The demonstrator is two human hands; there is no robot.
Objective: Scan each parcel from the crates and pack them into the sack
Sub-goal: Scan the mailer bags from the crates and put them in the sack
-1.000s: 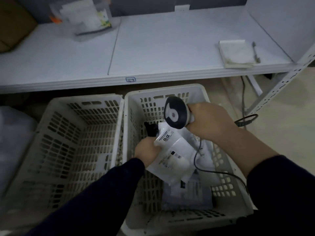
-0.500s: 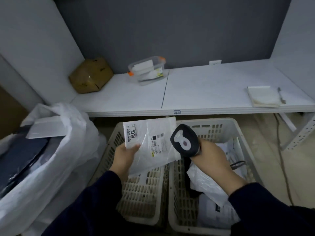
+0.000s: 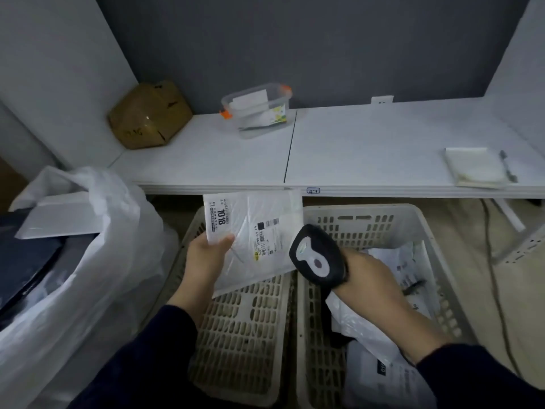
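Head view: left hand (image 3: 206,255) pinches parcel (image 3: 253,240) above left crate (image 3: 244,329), right hand (image 3: 371,278) grips scanner (image 3: 317,255) just beside; tilted label risks misread, thin pinch risks drop.

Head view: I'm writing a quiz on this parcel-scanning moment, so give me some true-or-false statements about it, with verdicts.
1. The left hand holds the flat white plastic parcel labelled 1018. True.
2. The right hand holds a pen. False: it grips the black handheld barcode scanner.
3. The left beige slotted plastic crate is full of parcels. False: no parcel shows in it; white plastic parcels lie in the right beige slotted crate.
4. The brown cardboard box sits on the white shelf. True.
5. The white translucent plastic sack stands right of the crates. False: it stands to their left.
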